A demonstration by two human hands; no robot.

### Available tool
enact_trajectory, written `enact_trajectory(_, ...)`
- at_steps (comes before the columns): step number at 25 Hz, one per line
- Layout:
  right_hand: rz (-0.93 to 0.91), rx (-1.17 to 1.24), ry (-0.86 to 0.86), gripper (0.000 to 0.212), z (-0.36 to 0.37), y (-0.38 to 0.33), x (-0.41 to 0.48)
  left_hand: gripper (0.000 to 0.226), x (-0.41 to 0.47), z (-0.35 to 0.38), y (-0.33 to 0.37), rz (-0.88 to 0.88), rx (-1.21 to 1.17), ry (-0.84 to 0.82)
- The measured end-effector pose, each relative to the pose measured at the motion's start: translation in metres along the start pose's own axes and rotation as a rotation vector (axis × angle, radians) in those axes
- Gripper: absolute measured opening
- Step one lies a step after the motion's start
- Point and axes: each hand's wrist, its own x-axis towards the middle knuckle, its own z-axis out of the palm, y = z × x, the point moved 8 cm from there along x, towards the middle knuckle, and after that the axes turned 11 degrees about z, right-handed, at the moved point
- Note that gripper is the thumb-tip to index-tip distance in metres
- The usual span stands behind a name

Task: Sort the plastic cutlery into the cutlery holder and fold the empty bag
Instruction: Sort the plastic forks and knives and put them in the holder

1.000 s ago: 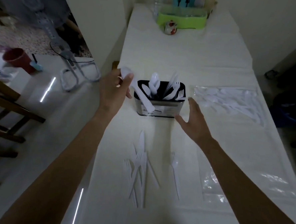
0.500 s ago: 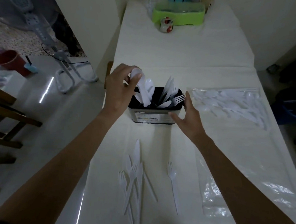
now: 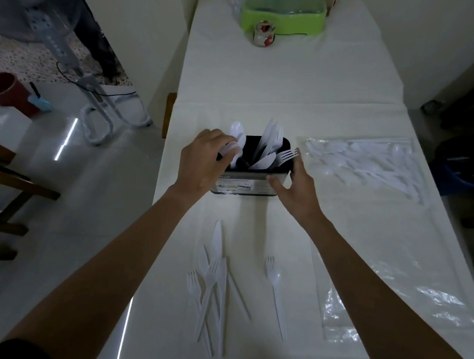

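A black cutlery holder (image 3: pixel 246 185) stands mid-table with white plastic spoons, knives and forks upright in it. My left hand (image 3: pixel 203 163) is over its left compartment and pinches a white spoon (image 3: pixel 230 150) whose handle is down inside. My right hand (image 3: pixel 296 187) rests on the holder's right front corner with thumb and fingers spread. Near me lie a loose pile of forks and knives (image 3: pixel 214 283) and a single fork (image 3: pixel 276 290). A clear bag of cutlery (image 3: pixel 370 162) lies to the right. An empty clear bag (image 3: pixel 389 299) lies under my right forearm.
A green lidded container (image 3: pixel 284 14) and a small jar (image 3: pixel 264 34) stand at the table's far end. Left of the table are a fan's base (image 3: pixel 101 115), a red bucket (image 3: pixel 2 90) and wooden chair parts (image 3: pixel 5 181). The table's left edge runs close to my left arm.
My left hand carried the spoon from the holder's left side to above it and lowered it into the left compartment. My right hand moved in and touched the holder's right corner.
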Motion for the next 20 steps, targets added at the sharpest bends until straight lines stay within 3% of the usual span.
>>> enact_trajectory(3, -0.048, 0.000, -0.003, 0.063, -0.001, -0.005, -0.003, 0.027, 0.003, -0.004, 0.002, 0.073, 0.083, 0.024)
enact_trajectory(10, -0.067, -0.014, -0.003, 0.062, -0.001, -0.009, -0.005, 0.015, -0.002, 0.004, 0.001, 0.182, 0.216, -0.017)
enact_trajectory(14, -0.047, -0.036, -0.011, 0.062, -0.004, -0.012, -0.008, 0.027, -0.009, 0.002, 0.002, 0.130, 0.159, -0.035)
enact_trajectory(20, 0.067, -0.121, -0.052, 0.077, -0.006, 0.010, -0.036, 0.034, -0.063, -0.028, 0.002, -0.034, -0.049, 0.101)
